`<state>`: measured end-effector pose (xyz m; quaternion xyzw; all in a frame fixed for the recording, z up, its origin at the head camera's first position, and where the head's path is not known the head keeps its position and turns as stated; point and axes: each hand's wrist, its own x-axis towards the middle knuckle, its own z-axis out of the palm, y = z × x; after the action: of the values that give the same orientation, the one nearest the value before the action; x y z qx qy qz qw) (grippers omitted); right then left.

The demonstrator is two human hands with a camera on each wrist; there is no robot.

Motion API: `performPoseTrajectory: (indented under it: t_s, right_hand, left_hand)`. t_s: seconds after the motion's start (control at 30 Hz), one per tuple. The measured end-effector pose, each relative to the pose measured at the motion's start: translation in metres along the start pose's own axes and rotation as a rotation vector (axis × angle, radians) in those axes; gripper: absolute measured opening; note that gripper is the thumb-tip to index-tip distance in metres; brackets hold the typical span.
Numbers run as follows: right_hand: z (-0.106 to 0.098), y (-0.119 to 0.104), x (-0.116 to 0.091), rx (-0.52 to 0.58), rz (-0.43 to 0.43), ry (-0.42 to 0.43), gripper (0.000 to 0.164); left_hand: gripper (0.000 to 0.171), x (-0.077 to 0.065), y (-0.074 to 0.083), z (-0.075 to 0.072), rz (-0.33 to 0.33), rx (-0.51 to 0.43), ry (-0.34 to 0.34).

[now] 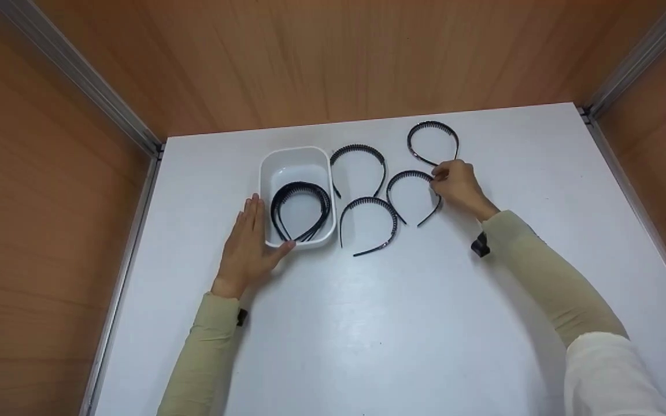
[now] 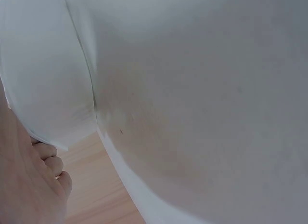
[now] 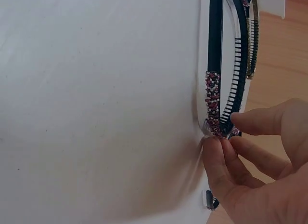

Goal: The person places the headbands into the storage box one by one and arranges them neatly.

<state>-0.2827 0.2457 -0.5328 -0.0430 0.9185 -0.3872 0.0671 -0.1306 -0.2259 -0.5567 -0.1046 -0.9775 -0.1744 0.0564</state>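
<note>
My left hand (image 1: pixel 246 248) lies along the left side of a white plastic container (image 1: pixel 263 173), fingers straight and thumb at its near edge. In the left wrist view that container (image 2: pixel 48 65) is beside the fingers. Several black headbands (image 1: pixel 300 186) lie stacked inside it. My right hand (image 1: pixel 457 185) pinches the right side of a black toothed headband (image 1: pixel 409 173) on the table. Up close in the right wrist view, this headband (image 3: pixel 213 96) bears a patch of pink and white beads, with thumb and fingers on opposite sides of the band.
Three more headbands lie about: one at the back right (image 1: pixel 432 124), one beside the container (image 1: pixel 359 147) and one nearer the front (image 1: pixel 394 222). The white table (image 1: pixel 356 341) meets wooden panels (image 1: pixel 333 63) at the back and sides.
</note>
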Motion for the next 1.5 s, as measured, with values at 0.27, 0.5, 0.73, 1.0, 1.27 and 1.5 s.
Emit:
performPoseTrajectory:
  t_s: [0.27, 0.5, 0.73, 1.0, 1.27, 1.5]
  right_hand:
    - [0.004, 0.002, -0.001, -0.031, 0.023, -0.005, 0.032]
    - [0.002, 0.001, -0.001, -0.018, 0.043, -0.017, 0.032]
    - [-0.001, 0.001, -0.001, -0.018, 0.073, -0.022, 0.033]
    - [-0.006, -0.001, -0.002, 0.022, 0.102, -0.045, 0.033]
    - [-0.015, -0.007, -0.002, 0.073, 0.138, -0.032, 0.031]
    - [-0.023, -0.012, -0.003, 0.132, 0.168, -0.049, 0.030]
  left_hand:
    - [0.119, -0.002, 0.000, 0.000, -0.006, -0.013, -0.003]
    - [0.118, -0.001, 0.000, 0.001, -0.002, -0.019, 0.003]
    - [0.118, -0.001, 0.000, 0.001, -0.008, -0.025, -0.002]
    - [0.118, -0.001, 0.000, 0.001, -0.017, -0.019, -0.023]
    - [0.118, 0.001, 0.000, -0.001, -0.002, -0.017, -0.013]
    - [0.119, 0.001, -0.001, -0.001, 0.003, -0.004, -0.008]
